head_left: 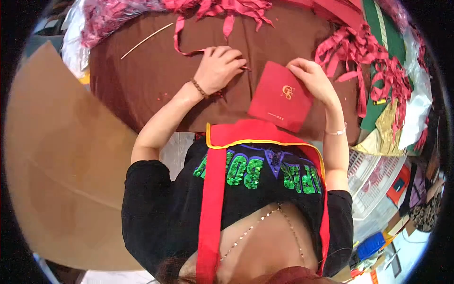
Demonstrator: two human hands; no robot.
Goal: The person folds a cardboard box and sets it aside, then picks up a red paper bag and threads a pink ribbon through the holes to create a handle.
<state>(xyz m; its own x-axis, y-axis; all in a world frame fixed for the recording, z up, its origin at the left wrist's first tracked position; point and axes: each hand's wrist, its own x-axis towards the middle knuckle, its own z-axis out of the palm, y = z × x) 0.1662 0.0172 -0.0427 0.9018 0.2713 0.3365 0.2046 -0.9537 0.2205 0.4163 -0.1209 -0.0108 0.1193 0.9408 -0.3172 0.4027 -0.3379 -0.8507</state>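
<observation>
One flat red square (276, 97) is at the front of the bench (127, 85), near the apron (265, 132). It bears a gold monogram and, lower down, one line of small gold characters, too fine to make out. The right hand (312, 80) pinches it at its upper right edge between thumb and fingers; whether the square touches the brown cloth cannot be told. The left hand (221, 68) is curled palm-down over the cloth. One red ribbon strand (178, 35) runs under it, its end hidden; a small dark tip shows at the fingers, and whether they grip anything cannot be told. Big green sequinned letters on the black shirt (165, 203) are partly covered by the apron. One thin pale stick (147, 40) lies at the upper left. Two tangled ribbon heaps, at the top (222, 8) and right (350, 47), are too knotted to count strand by strand; the top one is cut off by the picture's edge.
</observation>
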